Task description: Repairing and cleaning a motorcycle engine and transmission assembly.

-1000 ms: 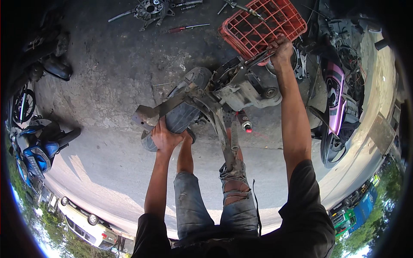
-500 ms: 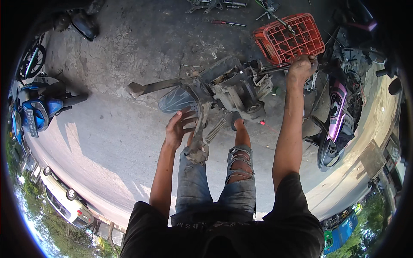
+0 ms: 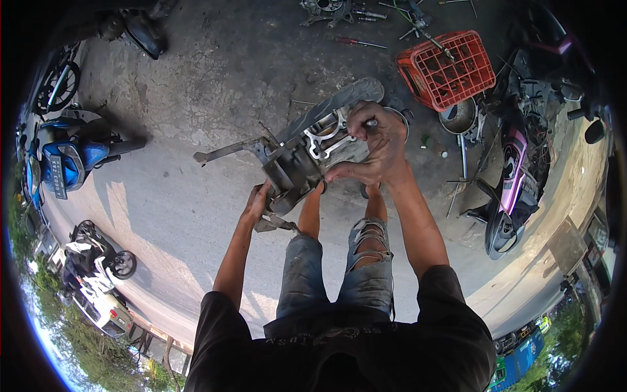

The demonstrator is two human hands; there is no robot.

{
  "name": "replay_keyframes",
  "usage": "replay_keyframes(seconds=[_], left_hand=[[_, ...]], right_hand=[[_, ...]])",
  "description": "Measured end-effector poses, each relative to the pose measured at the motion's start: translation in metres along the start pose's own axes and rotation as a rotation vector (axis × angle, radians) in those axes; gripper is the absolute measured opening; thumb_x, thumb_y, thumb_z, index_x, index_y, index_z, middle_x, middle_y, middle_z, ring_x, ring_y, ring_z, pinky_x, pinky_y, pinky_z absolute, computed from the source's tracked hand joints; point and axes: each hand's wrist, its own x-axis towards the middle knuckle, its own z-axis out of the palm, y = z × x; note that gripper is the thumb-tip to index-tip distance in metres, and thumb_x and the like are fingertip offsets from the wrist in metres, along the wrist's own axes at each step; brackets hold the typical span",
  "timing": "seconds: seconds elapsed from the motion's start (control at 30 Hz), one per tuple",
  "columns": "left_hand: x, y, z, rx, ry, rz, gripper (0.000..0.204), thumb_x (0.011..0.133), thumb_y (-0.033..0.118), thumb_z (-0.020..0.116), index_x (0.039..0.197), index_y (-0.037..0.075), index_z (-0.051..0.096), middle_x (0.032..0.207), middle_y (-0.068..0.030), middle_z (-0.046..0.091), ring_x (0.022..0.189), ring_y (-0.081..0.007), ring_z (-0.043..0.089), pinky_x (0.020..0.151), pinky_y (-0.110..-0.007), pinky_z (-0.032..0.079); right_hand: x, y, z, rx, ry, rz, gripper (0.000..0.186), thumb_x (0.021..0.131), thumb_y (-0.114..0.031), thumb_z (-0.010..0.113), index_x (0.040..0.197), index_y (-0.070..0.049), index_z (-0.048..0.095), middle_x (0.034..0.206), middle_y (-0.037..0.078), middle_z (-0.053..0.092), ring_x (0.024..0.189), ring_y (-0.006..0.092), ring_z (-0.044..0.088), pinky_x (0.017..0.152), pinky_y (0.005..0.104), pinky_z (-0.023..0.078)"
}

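A dirty grey scooter engine (image 3: 294,171) is held up in front of my knees, with a bare metal face showing. A long metal arm (image 3: 228,151) juts from its left side, and a black tyre (image 3: 353,95) shows behind it. My right hand (image 3: 379,144) is closed around the engine's right end, thumb below and fingers curled over the top. At the lower left edge, my left hand (image 3: 258,204) grips the casing, with most of its fingers hidden behind the metal.
An upturned red crate (image 3: 450,72) stands at far right, beside a round metal part (image 3: 459,117). A screwdriver (image 3: 356,42) and an engine casing (image 3: 323,10) lie farther off. A purple scooter (image 3: 513,163) is at right, a blue motorcycle (image 3: 75,157) at left.
My right hand has come from near the crate onto the engine. The engine has turned, and my left hand has closed on it. A white motorcycle has appeared on the road.
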Motion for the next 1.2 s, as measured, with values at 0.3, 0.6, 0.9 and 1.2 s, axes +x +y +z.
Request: replay_keyframes(seconds=[0.3,0.6,0.9,1.2], left_hand=[[0.070,-0.079,-0.094,0.187,-0.148,0.241,0.070,0.096,0.052,0.057,0.139,-0.001,0.047,0.127,-0.0115,0.062,0.107,-0.0197,0.067,0.088,-0.035,0.058],[0.029,-0.001,-0.045,0.066,-0.161,0.120,0.074,0.076,0.044,0.080,0.133,0.007,0.051,0.135,-0.0106,0.052,0.119,-0.0214,0.057,0.098,-0.037,0.052],[0.147,-0.148,-0.119,0.517,-0.012,0.430,0.044,0.073,0.034,0.076,0.106,0.004,0.068,0.099,-0.0173,0.070,0.090,-0.0314,0.069,0.082,-0.043,0.056],[0.156,0.004,-0.150,1.111,0.107,0.552,0.029,0.076,0.027,0.068,0.090,0.001,0.071,0.092,-0.0279,0.070,0.089,-0.0459,0.067,0.082,-0.053,0.054]], right_hand=[[0.058,-0.014,0.048,-0.078,-0.399,0.368,0.056,0.063,-0.037,0.095,0.101,-0.001,0.074,0.080,0.006,0.068,0.066,0.0170,0.059,0.060,0.0351,0.049],[0.073,-0.008,0.071,-0.015,-1.049,-0.091,0.057,0.068,-0.027,0.086,0.114,0.003,0.069,0.102,0.013,0.064,0.090,0.0280,0.064,0.081,0.0430,0.052],[0.041,0.017,0.148,0.283,-1.195,0.317,0.027,0.066,-0.010,0.067,0.088,-0.001,0.055,0.081,0.008,0.056,0.078,0.0225,0.057,0.073,0.0383,0.048],[0.058,0.020,0.139,0.196,-0.892,0.395,0.022,0.066,-0.008,0.052,0.087,-0.002,0.049,0.079,0.005,0.045,0.075,0.0178,0.044,0.071,0.0364,0.041]])
